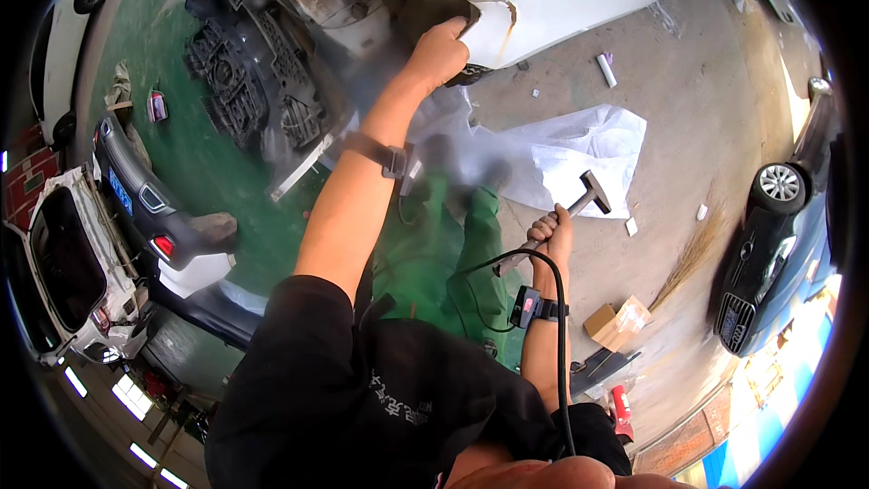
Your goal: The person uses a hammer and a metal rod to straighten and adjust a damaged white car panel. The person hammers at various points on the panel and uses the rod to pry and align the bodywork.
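A hammer (595,193) with a metal head is in my right hand (554,234), its handle tilted and its head raised to the upper right, apart from the panel. My left hand (439,54) reaches forward, fingers curled at the end of a white car body panel (579,9). Something dark shows by these fingertips, but I cannot make out what it is. Around the panel's curved cutout the paint is gone, leaving a brownish, rust-marked edge. Both wrists wear dark straps with small devices, and a black cable runs past my right forearm.
Clear plastic sheeting (579,149) lies on the floor below the panel. Black plastic car parts (240,81) stand to the left, near a grey bumper (136,186). At right are a cardboard box (618,322), a straw broom (695,254) and a dark car (769,254).
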Demonstrator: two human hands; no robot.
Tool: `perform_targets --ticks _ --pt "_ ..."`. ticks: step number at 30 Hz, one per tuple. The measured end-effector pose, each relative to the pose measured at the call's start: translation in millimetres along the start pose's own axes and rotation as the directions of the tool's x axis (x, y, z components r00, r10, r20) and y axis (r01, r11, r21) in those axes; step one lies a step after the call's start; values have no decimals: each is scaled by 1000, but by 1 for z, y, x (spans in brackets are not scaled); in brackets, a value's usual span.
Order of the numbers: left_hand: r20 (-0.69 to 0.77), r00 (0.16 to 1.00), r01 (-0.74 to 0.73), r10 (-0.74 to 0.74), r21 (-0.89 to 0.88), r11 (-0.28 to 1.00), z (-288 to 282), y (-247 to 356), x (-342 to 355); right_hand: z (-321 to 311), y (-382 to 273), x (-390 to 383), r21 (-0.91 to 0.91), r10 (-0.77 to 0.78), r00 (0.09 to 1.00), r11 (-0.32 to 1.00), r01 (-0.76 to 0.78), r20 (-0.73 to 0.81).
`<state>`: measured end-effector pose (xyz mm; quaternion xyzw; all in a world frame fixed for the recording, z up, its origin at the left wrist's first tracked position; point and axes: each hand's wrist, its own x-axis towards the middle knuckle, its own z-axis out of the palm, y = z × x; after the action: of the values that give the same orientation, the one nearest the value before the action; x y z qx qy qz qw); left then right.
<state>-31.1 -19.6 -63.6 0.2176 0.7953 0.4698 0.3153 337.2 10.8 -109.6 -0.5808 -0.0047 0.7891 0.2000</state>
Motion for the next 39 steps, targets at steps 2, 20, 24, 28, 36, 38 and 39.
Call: perform_targets --ticks 2,20,24,28,36,38,39 --pt "146 984 113 -103 -68 991 -11 5 -15 -19 -29 0 361 209 977 915 -181 -39" --pt "-92 455 602 -886 -701 382 -174 -123 -460 -3 -140 -24 144 246 969 960 -239 -32" --pt "-18 267 513 -964 -844 158 -138 -133 -562 18 -147 -4 -16 226 974 974 -226 -15" --pt "132 217 447 -967 -894 -22 -113 -144 -626 40 -120 -14 -14 390 921 921 -390 17" --pt "125 215 556 -969 -831 17 -170 -217 -638 25 -27 -35 -310 298 955 908 -282 4" --pt "106 241 577 -965 -815 55 -197 -245 -638 35 23 -71 -176 381 924 908 -379 -26" --pt "79 244 642 -967 -760 100 -209 -269 -636 28 45 -74 -210 379 925 902 -378 -37"
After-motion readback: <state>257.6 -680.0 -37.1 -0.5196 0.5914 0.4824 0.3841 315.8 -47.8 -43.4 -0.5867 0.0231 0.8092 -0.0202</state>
